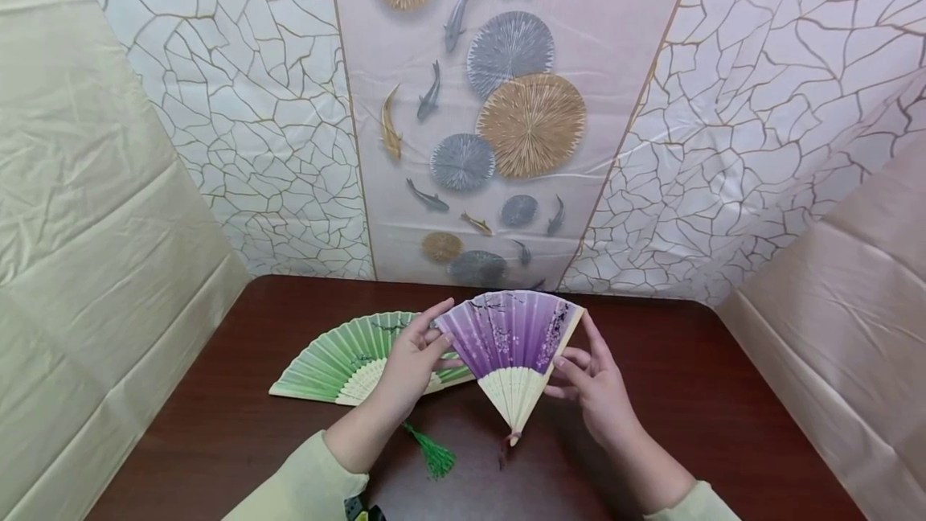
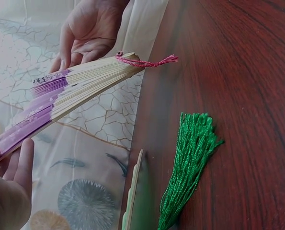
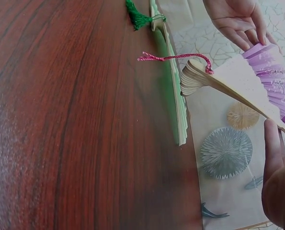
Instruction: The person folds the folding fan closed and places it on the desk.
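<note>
A purple folding fan (image 1: 506, 336) with a blossom print and pale ribs is held partly spread above the table, its pivot end pointing down toward me. My left hand (image 1: 412, 360) pinches its left edge between thumb and fingers. At the opposite edge, my right hand (image 1: 596, 384) holds the outer rib with thumb and fingers. A short red cord (image 2: 156, 63) hangs from the pivot. Behind my left hand, a green folding fan (image 1: 325, 360) lies spread on the table, partly covered by that hand. Its green tassel (image 1: 434, 455) rests nearer to me.
The dark reddish-brown wooden table (image 1: 694, 408) has rounded far corners. A patterned cloth backdrop (image 1: 463, 103) with fish and round leaves stands along its far edge. Plain beige cloth (image 1: 87, 248) hangs at the left side, and more at the right.
</note>
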`<move>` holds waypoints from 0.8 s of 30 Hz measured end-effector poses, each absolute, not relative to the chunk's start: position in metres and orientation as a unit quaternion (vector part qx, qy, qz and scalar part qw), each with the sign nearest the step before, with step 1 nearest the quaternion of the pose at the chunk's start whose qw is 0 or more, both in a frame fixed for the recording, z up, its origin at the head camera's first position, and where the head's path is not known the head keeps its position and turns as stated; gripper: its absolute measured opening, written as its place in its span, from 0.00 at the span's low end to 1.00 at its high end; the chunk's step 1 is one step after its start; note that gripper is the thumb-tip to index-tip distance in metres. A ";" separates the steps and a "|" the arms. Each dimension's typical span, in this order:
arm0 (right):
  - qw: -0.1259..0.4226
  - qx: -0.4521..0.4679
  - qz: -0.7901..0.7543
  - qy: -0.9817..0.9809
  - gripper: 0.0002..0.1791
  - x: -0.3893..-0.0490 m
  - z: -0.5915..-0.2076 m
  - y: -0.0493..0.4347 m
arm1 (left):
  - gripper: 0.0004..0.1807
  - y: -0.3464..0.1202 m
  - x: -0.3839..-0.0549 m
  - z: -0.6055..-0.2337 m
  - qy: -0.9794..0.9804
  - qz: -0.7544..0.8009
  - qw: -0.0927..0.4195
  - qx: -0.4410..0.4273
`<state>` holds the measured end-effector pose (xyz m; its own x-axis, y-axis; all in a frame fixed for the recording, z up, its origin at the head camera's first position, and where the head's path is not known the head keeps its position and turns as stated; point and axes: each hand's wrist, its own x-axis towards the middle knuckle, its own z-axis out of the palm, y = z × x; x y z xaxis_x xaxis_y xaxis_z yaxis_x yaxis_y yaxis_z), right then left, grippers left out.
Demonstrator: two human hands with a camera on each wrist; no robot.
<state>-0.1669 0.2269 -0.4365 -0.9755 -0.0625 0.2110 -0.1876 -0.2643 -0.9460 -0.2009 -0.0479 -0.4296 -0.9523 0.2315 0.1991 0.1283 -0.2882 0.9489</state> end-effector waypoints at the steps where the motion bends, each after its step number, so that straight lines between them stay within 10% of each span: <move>1: 0.040 0.105 0.789 -0.604 0.51 -0.167 -0.437 0.227 | 0.29 -0.048 -0.201 -0.429 0.596 0.788 0.034 0.153; 24: 0.004 0.159 0.779 -0.607 0.49 -0.169 -0.441 0.212 | 0.34 -0.049 -0.204 -0.428 0.600 0.780 0.049 0.171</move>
